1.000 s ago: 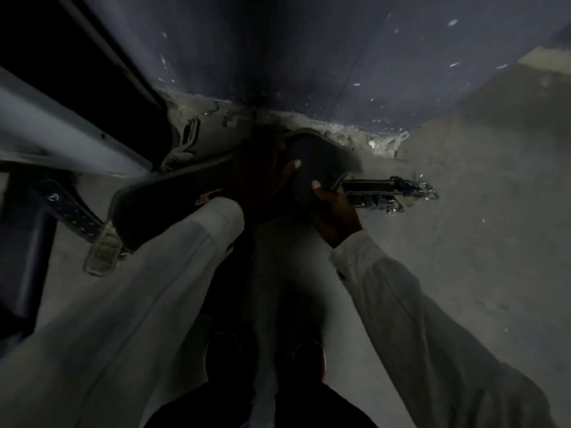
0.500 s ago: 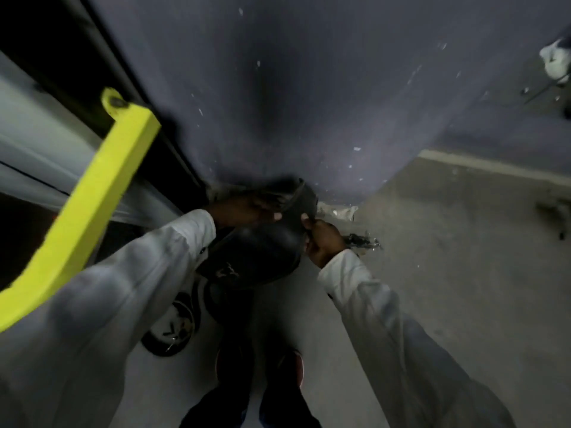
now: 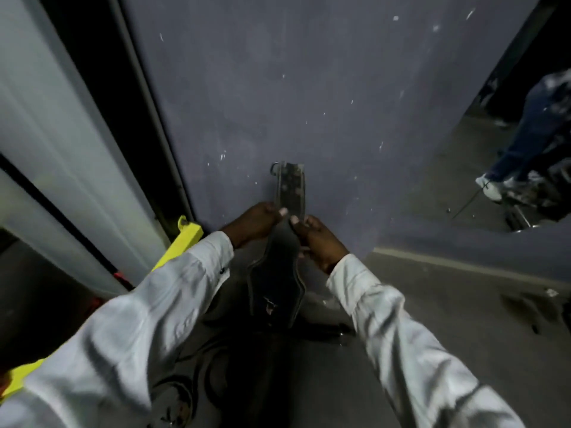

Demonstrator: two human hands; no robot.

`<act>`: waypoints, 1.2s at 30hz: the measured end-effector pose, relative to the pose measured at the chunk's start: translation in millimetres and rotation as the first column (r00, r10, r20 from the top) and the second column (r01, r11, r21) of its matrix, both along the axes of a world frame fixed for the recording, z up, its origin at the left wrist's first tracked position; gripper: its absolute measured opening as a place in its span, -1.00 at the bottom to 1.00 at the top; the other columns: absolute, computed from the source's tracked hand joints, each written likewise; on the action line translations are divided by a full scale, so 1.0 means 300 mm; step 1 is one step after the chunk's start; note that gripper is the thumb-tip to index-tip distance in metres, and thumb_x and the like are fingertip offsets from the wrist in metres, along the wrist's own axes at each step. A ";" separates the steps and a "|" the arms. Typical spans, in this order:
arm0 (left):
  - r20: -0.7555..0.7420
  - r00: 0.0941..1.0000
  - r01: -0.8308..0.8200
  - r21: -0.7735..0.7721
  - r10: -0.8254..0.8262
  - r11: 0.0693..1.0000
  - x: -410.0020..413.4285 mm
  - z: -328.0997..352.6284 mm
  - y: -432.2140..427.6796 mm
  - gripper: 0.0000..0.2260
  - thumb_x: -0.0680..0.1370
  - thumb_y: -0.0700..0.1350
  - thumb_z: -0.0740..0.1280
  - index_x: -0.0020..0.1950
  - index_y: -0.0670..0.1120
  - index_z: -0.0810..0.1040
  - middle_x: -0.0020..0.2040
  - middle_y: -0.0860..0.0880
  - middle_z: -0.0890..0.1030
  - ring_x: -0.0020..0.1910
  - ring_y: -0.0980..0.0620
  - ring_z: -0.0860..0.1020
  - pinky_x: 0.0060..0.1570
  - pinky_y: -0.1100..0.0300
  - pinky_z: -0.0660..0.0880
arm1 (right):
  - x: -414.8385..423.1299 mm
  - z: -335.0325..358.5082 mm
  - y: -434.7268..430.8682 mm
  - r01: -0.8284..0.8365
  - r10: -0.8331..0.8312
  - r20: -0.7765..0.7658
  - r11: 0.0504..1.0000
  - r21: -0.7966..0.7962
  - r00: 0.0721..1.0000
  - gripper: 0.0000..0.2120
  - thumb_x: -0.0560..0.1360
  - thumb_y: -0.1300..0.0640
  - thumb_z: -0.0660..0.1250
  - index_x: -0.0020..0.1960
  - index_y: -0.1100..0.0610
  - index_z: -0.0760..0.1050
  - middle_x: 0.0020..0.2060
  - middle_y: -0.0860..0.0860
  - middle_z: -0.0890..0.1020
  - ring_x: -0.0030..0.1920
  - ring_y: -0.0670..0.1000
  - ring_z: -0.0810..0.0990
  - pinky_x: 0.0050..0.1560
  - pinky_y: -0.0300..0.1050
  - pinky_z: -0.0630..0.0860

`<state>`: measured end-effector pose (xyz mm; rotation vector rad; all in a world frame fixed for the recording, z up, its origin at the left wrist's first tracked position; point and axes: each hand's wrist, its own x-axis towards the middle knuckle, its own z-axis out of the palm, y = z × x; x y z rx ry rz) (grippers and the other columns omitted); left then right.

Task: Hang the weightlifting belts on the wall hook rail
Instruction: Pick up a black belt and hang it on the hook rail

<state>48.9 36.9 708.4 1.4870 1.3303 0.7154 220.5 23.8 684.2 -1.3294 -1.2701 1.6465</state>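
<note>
A dark weightlifting belt [image 3: 275, 282] hangs upright in front of the blue-grey wall [image 3: 309, 103]. Its wide padded part droops toward the floor. Its narrow strap end with punched holes [image 3: 291, 186] points up against the wall. My left hand [image 3: 253, 222] pinches the strap from the left. My right hand [image 3: 318, 239] grips it from the right, a little lower. Both arms wear white sleeves. No hook rail shows in this view.
A yellow bar [image 3: 185, 242] slants up at the lower left beside a pale frame [image 3: 61, 134]. Round dark weight plates [image 3: 173, 403] lie on the floor near my feet. At the far right a mirror shows a person's legs in jeans and white shoes [image 3: 491, 183].
I have lifted the belt off the floor and stood up. It was bunched between my hands; now it hangs straight with the strap end raised against the wall.
</note>
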 end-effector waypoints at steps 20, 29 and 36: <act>0.337 0.941 -0.191 0.583 -0.021 0.790 0.219 0.632 -0.144 -0.73 0.65 -0.25 0.24 0.36 -0.15 0.42 0.14 -0.01 0.64 0.10 0.15 0.63 0.10 0.27 0.55 | 0.167 0.911 -0.002 0.122 -0.099 -0.078 0.619 0.776 0.992 -0.82 0.50 0.13 0.42 0.07 0.10 0.50 -0.26 0.13 0.45 -0.21 0.07 0.47 -0.14 -0.09 0.49; 0.278 0.959 -0.170 0.724 -0.057 0.668 0.222 0.865 -0.099 -0.78 0.64 0.00 0.27 0.27 0.06 0.40 -0.08 -0.10 0.66 -0.11 0.00 0.66 -0.01 0.14 0.59 | 0.141 1.050 -0.039 0.258 -0.215 -0.176 0.453 0.854 0.961 -0.92 0.58 0.17 0.33 -0.07 0.16 0.50 -0.18 0.06 0.61 -0.13 -0.04 0.56 -0.02 -0.05 0.50; 0.337 0.940 -0.315 0.817 0.043 0.482 0.190 0.962 -0.073 -0.88 0.62 -0.09 0.30 0.08 0.14 0.48 -0.34 -0.10 0.53 -0.33 0.06 0.48 -0.17 0.15 0.52 | 0.120 1.106 -0.039 0.162 -0.198 -0.072 0.489 0.857 0.978 -0.71 0.54 0.04 0.39 0.18 0.16 0.50 0.06 0.16 0.67 0.08 -0.02 0.62 0.25 0.18 0.53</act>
